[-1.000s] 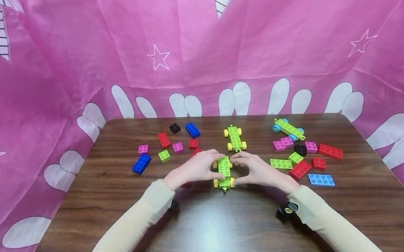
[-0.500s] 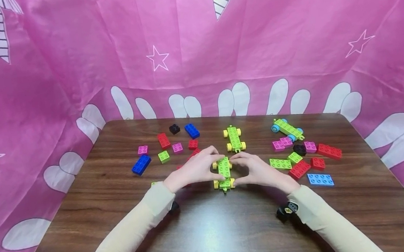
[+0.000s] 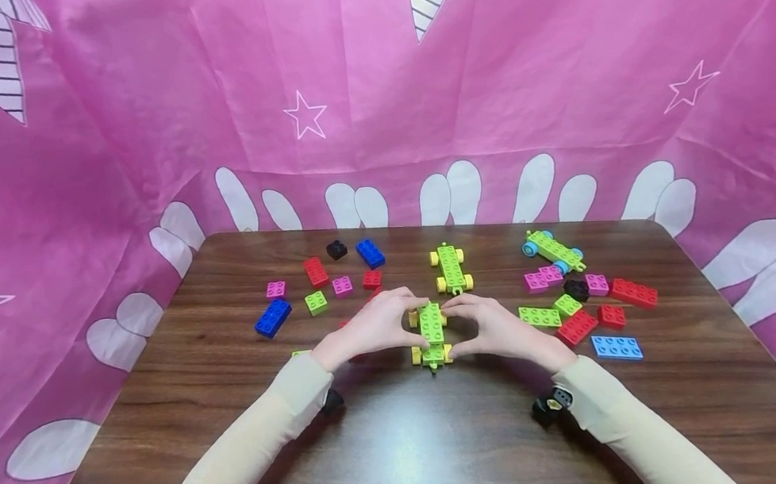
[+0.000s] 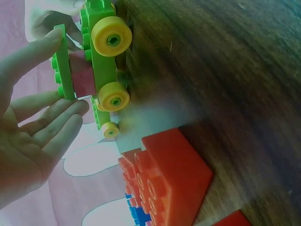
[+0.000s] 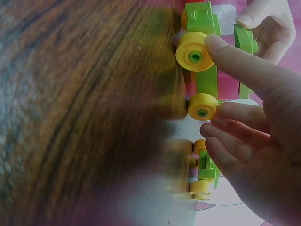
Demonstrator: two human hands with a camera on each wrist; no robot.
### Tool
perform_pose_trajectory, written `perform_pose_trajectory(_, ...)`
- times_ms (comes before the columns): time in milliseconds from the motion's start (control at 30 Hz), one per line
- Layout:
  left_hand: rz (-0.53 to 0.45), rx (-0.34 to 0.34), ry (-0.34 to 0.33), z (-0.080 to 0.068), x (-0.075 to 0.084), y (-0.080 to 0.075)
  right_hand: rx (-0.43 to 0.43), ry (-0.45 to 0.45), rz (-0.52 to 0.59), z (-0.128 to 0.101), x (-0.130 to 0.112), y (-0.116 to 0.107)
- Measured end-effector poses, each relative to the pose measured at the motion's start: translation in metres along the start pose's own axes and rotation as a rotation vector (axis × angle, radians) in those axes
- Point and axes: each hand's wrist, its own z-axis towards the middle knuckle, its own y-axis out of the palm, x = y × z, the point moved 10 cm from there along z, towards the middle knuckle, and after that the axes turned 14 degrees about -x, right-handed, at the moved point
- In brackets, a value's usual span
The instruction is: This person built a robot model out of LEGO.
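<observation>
A lime-green toy car base (image 3: pixel 433 358) with yellow wheels stands on the table between both hands. A pink-red brick (image 4: pixel 82 74) sits on its studs, and over that brick lies a lime-green building plate (image 4: pixel 64 63). My left hand (image 3: pixel 379 324) pinches this plate by its ends, thumb at one and fingers at the other. On the opposite side, my right hand (image 3: pixel 495 330) holds the car base by its wheels, thumb on one yellow wheel (image 5: pixel 194 52) and fingertips at the other. Just beyond stands a second yellow-wheeled car base (image 3: pixel 451 268).
Loose bricks lie left, including a blue brick (image 3: pixel 273 318) and a red brick (image 4: pixel 176 174) close below the left hand. To the right are a light-blue plate (image 3: pixel 617 347), red bricks (image 3: pixel 577 327) and a blue-wheeled car base (image 3: pixel 553 249). A pink curtain (image 3: pixel 367 61) hangs behind the table.
Both hands stay almost still around the car base. The head view shifts only slightly.
</observation>
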Motion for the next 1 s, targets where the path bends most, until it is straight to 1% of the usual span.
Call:
perform_pose_trajectory(133,-0.017,-0.01,-0.002,-0.0007,-0.0021,-0.0003,-0.001,-0.009,-0.003,0.0013,-0.0002,-0.0001)
perform_pose_trajectory(333,-0.006,-0.028,0.002,0.0023,-0.0002,-0.0012,0.004,-0.012,0.006,0.0014,-0.0006,-0.0017)
perform_pose_trajectory(533,0.011,-0.052,-0.027,0.0036,-0.0007,0.002,0.004,-0.017,-0.005,0.0008,-0.0008,-0.0004)
perform_pose_trajectory(767,0.025,-0.052,-0.043,0.0006,-0.0013,0.0035,0.01,-0.029,-0.017,0.0016,-0.0041,-0.0005)
perform_pose_trajectory(1000,0.041,-0.061,-0.043,0.0,-0.0002,0.0044,0.006,-0.029,-0.028,0.0019,-0.0049,-0.0001)
